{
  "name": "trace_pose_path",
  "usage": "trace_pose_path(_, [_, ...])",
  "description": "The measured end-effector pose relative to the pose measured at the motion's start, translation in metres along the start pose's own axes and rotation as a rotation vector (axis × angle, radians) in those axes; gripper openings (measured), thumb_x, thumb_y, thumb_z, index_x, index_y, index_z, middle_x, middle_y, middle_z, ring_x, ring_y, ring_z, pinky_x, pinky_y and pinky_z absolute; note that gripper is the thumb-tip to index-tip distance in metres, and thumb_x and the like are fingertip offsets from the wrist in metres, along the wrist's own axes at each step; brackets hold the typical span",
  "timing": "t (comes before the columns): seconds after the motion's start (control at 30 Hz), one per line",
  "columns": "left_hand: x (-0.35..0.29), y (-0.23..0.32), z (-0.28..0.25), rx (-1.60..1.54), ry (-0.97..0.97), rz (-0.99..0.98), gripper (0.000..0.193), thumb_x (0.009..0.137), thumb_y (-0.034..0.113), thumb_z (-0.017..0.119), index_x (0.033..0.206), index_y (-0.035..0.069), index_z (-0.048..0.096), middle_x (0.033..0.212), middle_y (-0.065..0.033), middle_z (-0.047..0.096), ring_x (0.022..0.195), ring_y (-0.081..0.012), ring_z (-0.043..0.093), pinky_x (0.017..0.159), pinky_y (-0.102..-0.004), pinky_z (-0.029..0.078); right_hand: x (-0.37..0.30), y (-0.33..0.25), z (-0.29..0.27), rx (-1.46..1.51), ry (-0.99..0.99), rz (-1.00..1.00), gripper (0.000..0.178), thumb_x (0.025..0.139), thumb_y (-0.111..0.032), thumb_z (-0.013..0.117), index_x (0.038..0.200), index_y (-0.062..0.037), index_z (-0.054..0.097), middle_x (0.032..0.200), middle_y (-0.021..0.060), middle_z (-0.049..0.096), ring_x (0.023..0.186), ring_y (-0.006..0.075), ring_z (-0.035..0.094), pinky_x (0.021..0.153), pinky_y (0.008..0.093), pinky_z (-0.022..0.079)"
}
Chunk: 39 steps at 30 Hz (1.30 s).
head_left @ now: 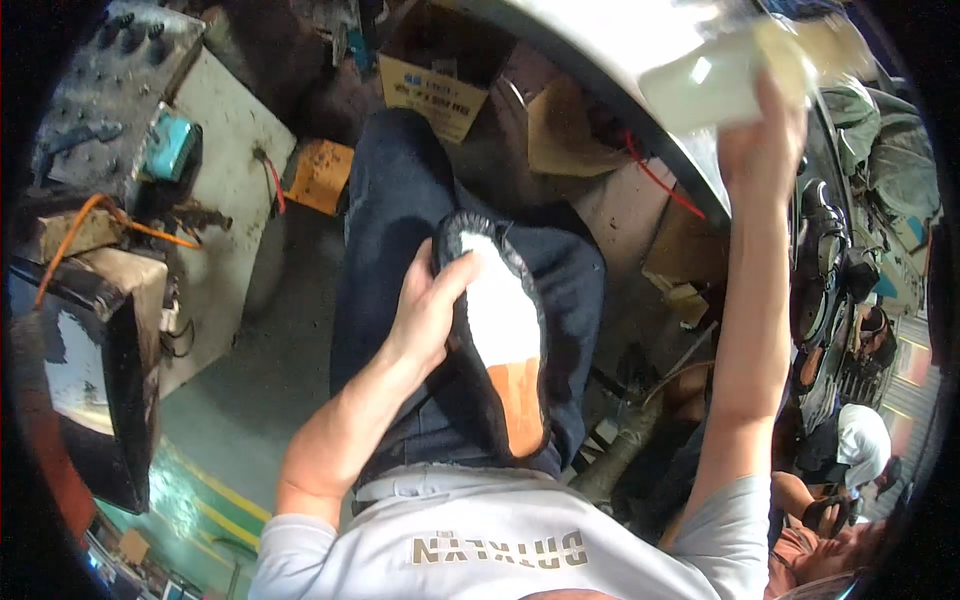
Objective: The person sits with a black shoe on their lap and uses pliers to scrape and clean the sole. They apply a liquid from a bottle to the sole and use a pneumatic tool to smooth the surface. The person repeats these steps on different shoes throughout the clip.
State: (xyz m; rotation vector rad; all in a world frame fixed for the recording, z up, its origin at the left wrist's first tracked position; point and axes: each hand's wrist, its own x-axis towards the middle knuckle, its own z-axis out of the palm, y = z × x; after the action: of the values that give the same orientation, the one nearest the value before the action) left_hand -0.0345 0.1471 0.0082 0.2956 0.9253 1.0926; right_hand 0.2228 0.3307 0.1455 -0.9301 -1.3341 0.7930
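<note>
A black shoe upper [543, 375] lies bottom up across my dark-trousered lap. Its gathered edge surrounds a white bottom surface with a brown part at the heel end. My left hand [425, 305] grips the toe end at its left side, the thumb pressed on the white surface. Stretched out to the upper right, my right hand [765, 135] is closed around a pale, translucent container [690, 92] with a yellowish end. Motion blurs the container, and its contents cannot be made out. It is over or beside a bright white surface [620, 30].
Cardboard boxes [430, 95] stand ahead of my knees. A worn metal machine [130, 90] with a teal block [172, 145] and orange cable is at left. Dark shoes [825, 260] line the right side. Another person [820, 550] is at the lower right.
</note>
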Motion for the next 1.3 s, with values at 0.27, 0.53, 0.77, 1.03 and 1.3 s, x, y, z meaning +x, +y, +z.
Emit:
trace_pose_path(0.27, [0.011, -0.018, 0.011, 0.202, -0.172, 0.067, 0.034, 0.094, 0.022, 0.066, 0.116, 0.001, 0.051, 0.102, -0.0070, 0.062, 0.092, -0.0131, 0.062, 0.084, -0.0274, 0.052, -0.160, -0.043, -0.026, -0.009, -0.336, 0.494, 0.093, 0.072, -0.036, 0.082, 0.141, -0.0022, 0.032, 0.119, 0.0169, 0.057, 0.103, 0.0322, 0.064, 0.090, 0.0444, 0.054])
trace_pose_path(0.53, [0.002, -0.009, 0.035, 0.417, -0.268, 0.113, 0.044, 0.094, 0.032, 0.066, 0.117, -0.001, 0.047, 0.103, -0.0102, 0.062, 0.095, -0.0134, 0.062, 0.083, -0.0276, 0.052, -0.177, -0.063, -0.042, -0.870, -0.659, 0.402, 0.083, 0.066, -0.014, 0.083, 0.138, -0.0055, 0.043, 0.123, 0.0148, 0.061, 0.114, 0.0283, 0.062, 0.099, 0.0402, 0.048])
trace_pose_path(0.77, [-0.001, -0.010, 0.038, 0.472, -0.310, 0.180, 0.060, 0.092, 0.044, 0.067, 0.119, -0.004, 0.044, 0.103, -0.0155, 0.065, 0.096, -0.0192, 0.067, 0.082, -0.0297, 0.055, -0.174, -0.065, -0.034, -1.034, -0.794, 0.337, 0.077, 0.068, -0.013, 0.081, 0.137, -0.0104, 0.046, 0.117, 0.0149, 0.061, 0.105, 0.0324, 0.066, 0.089, 0.0421, 0.055])
trace_pose_path(1.03, [-0.002, -0.012, 0.038, 0.528, -0.309, 0.183, 0.072, 0.091, 0.050, 0.065, 0.125, -0.008, 0.039, 0.100, -0.0181, 0.067, 0.095, -0.0221, 0.069, 0.082, -0.0309, 0.055, -0.175, -0.077, -0.021, -1.210, -0.798, 0.260, 0.075, 0.067, -0.012, 0.081, 0.134, -0.0119, 0.049, 0.118, 0.0132, 0.061, 0.103, 0.0310, 0.066, 0.087, 0.0407, 0.056])
trace_pose_path(1.3, [0.002, -0.014, 0.036, 0.539, -0.334, 0.163, 0.080, 0.091, 0.051, 0.065, 0.130, -0.012, 0.034, 0.100, -0.0201, 0.068, 0.096, -0.0227, 0.069, 0.085, -0.0315, 0.054, -0.168, -0.087, -0.016, -1.275, -0.831, 0.253, 0.073, 0.066, -0.010, 0.079, 0.133, -0.0107, 0.050, 0.118, 0.0125, 0.061, 0.105, 0.0319, 0.064, 0.088, 0.0405, 0.055])
